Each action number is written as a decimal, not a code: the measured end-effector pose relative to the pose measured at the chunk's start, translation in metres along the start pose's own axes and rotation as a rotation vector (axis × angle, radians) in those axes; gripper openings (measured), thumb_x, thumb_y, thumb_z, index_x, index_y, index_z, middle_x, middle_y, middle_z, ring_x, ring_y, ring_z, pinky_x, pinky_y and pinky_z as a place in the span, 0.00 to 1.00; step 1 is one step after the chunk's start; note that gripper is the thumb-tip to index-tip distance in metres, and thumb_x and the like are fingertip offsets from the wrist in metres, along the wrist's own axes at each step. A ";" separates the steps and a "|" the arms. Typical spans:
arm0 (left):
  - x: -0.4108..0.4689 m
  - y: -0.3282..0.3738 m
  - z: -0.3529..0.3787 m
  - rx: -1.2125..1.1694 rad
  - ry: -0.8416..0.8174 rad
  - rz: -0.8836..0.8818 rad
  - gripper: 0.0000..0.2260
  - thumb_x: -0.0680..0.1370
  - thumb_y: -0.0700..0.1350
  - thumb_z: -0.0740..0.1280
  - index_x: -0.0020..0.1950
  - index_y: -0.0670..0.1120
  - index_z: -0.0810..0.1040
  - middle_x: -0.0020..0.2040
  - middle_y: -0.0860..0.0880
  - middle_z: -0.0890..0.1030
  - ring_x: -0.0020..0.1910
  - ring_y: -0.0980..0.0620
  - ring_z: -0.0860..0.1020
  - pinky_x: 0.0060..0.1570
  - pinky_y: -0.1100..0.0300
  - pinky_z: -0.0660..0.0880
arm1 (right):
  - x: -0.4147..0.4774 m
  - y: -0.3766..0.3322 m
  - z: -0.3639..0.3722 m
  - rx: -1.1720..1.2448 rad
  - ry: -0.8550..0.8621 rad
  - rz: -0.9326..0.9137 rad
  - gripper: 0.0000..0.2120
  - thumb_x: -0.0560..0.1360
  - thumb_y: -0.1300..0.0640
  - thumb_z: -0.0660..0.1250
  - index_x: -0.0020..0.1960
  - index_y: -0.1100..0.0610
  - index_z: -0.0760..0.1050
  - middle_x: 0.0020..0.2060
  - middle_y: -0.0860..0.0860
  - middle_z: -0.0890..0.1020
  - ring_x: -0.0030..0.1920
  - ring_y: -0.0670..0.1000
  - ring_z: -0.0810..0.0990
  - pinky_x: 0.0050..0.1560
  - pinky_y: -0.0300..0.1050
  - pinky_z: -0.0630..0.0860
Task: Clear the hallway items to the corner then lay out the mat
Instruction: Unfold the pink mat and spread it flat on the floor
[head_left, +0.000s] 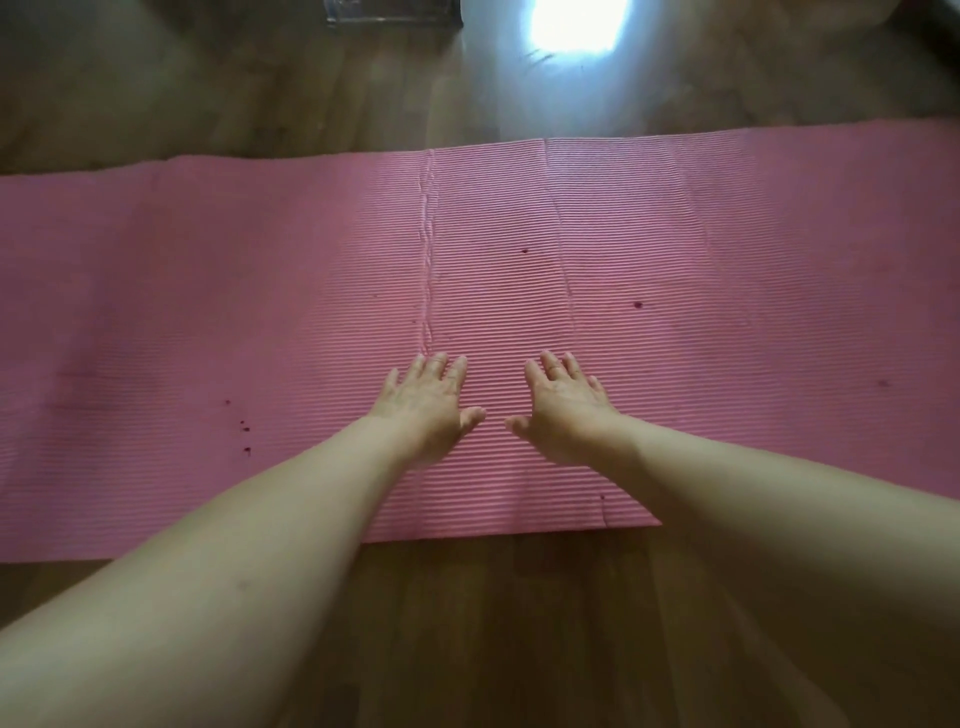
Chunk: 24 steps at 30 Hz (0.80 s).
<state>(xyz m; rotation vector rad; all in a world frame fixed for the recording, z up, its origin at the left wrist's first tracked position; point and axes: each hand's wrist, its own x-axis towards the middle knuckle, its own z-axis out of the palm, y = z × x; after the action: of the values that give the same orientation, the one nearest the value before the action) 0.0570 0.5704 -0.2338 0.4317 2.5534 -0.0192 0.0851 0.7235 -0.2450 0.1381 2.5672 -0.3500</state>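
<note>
While both palms rest flat on it, the pink ribbed mat (701, 234) lies unrolled across the wood floor (493, 623), running past both side edges of my view. Left hand (423, 408) and right hand (566, 402) sit side by side near the mat's near edge, thumbs close but apart. Fingers straight, spread, released, grasping nothing. I note a raised crease (427, 249) just beyond the left hand.

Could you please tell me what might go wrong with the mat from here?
The raised crease just ahead of the left hand may remain as a ridge if the mat is only pressed, not pulled flat. With the right hand flat on it too, a push could slide it askew on the glossy floor.
</note>
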 end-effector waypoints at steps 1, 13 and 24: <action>-0.001 0.001 -0.002 0.003 0.005 0.003 0.31 0.80 0.60 0.50 0.77 0.49 0.41 0.78 0.48 0.43 0.77 0.47 0.42 0.74 0.46 0.44 | 0.000 -0.001 -0.001 0.002 0.006 -0.007 0.37 0.78 0.44 0.58 0.77 0.54 0.41 0.77 0.51 0.40 0.76 0.55 0.37 0.75 0.55 0.42; -0.012 -0.005 -0.021 -0.123 0.169 0.014 0.28 0.81 0.56 0.52 0.77 0.47 0.50 0.78 0.45 0.53 0.76 0.47 0.53 0.74 0.50 0.50 | -0.005 -0.010 -0.016 0.069 0.112 -0.060 0.34 0.79 0.46 0.58 0.77 0.56 0.47 0.77 0.53 0.47 0.77 0.53 0.43 0.75 0.50 0.45; -0.014 -0.008 -0.050 -0.272 0.280 0.005 0.26 0.81 0.55 0.54 0.76 0.46 0.55 0.77 0.46 0.57 0.75 0.46 0.56 0.72 0.50 0.54 | -0.013 -0.007 -0.050 0.163 0.218 0.016 0.29 0.79 0.47 0.58 0.76 0.57 0.54 0.76 0.54 0.55 0.77 0.53 0.50 0.76 0.49 0.49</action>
<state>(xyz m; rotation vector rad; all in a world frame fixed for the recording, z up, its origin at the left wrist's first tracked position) 0.0402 0.5640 -0.1851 0.3540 2.7736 0.4119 0.0702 0.7302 -0.1956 0.2695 2.7480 -0.5663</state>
